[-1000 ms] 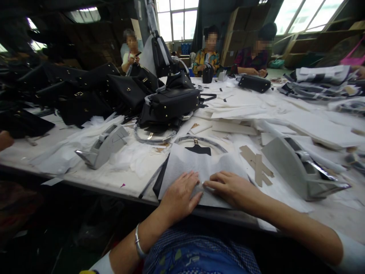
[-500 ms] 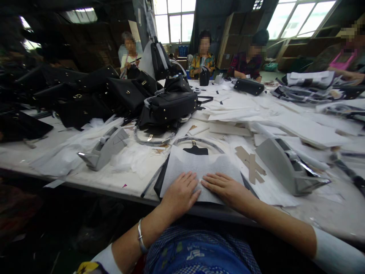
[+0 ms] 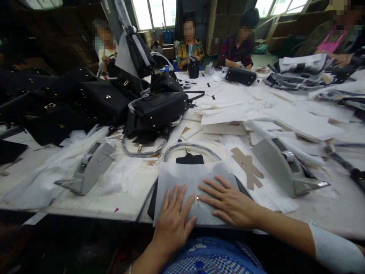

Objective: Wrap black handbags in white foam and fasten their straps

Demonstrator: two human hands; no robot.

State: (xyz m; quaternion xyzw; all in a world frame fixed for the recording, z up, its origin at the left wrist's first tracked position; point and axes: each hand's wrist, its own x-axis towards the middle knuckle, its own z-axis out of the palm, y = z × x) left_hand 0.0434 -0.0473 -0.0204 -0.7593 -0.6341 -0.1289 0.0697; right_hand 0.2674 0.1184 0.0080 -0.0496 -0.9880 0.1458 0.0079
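A black handbag (image 3: 152,203) lies at the table's front edge, mostly covered by a sheet of thin white paper (image 3: 173,173). My left hand (image 3: 173,217) rests flat on the sheet's left part, fingers spread. On the right part lies my right hand (image 3: 228,201), also flat with fingers apart. Between them a small gold clasp (image 3: 197,198) pokes through the paper. Beyond the sheet's far edge show the bag's black flap tab (image 3: 189,159) with a gold buckle and its wrapped handle (image 3: 168,150). The rest of the bag is hidden under the paper.
Grey tape dispensers stand left (image 3: 88,167) and right (image 3: 281,165). Cardboard strips (image 3: 249,171) lie near the right one. Black handbags (image 3: 159,108) pile up at the left and ahead. White sheets (image 3: 302,118) cover the table's right side. Several co-workers sit across the table.
My hands have spread apart on the paper, uncovering the gold clasp between them. The left hand has slid left and nearer to me. The camera view has shifted and tilted down.
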